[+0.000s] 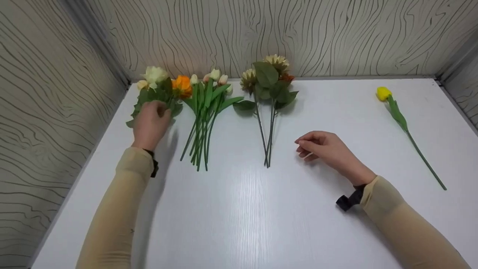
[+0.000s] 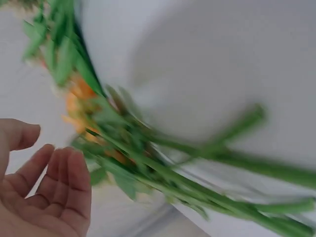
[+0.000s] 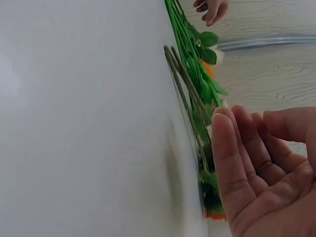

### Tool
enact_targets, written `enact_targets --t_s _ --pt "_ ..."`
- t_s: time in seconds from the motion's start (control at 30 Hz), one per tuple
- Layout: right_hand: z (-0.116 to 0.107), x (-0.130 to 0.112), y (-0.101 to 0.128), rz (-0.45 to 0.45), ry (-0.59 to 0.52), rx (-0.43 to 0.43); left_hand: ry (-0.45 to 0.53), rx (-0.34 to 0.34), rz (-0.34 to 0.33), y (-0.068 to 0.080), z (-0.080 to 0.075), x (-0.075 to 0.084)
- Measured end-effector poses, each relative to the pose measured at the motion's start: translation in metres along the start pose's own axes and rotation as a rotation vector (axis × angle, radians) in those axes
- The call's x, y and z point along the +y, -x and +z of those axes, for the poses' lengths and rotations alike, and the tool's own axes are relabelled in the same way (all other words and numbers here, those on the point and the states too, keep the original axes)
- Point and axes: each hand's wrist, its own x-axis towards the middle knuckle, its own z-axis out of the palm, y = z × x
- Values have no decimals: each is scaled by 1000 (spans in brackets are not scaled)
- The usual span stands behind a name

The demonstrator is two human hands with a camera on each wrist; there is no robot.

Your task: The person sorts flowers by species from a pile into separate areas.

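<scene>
My left hand point(image 1: 151, 121) hovers over the leafy bunch at the far left, which has a white rose point(image 1: 155, 74) and an orange flower point(image 1: 182, 86). In the left wrist view, the left hand point(image 2: 54, 185) has loosely bent fingers with nothing between them and the thumb, beside the bunch's green stems point(image 2: 197, 187). My right hand point(image 1: 325, 149) hangs above the table, fingers loosely bent and holding nothing. Closest to it lie the cream sunflower-like blooms point(image 1: 276, 61) with brown stems point(image 1: 269, 138). In the right wrist view, the right hand point(image 3: 266, 168) partly covers that bunch.
Pale tulips point(image 1: 214, 74) with several green stems point(image 1: 201, 138) lie between the two other bunches. A single yellow tulip point(image 1: 383, 93) lies at the right of the white table point(image 1: 239, 224). Wood-grain panels point(image 1: 231, 33) stand along the back and sides.
</scene>
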Motion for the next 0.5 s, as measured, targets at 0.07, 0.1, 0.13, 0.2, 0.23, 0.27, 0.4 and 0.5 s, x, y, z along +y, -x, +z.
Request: enact_targets --t_s 0.07,0.1,0.13,0.2,0.23,0.27,0.4,0.5 --pt "-18 6 0 35 67 39 20 -14 79 5 10 21" --pt "-28 10 1 54 107 59 23 -22 121 8 16 32" --pt "-39 14 2 73 147 79 18 -32 168 13 23 44" --pt "-61 23 5 112 233 123 2 -57 263 23 37 68" --pt "-72 27 7 132 279 144 -2 -66 317 29 45 80" --pt "-83 31 10 141 331 169 -6 -75 371 35 53 92" --pt "-127 46 26 206 519 260 -28 -92 636 64 87 135" --pt "-160 53 42 279 641 286 -67 -131 809 86 111 167"
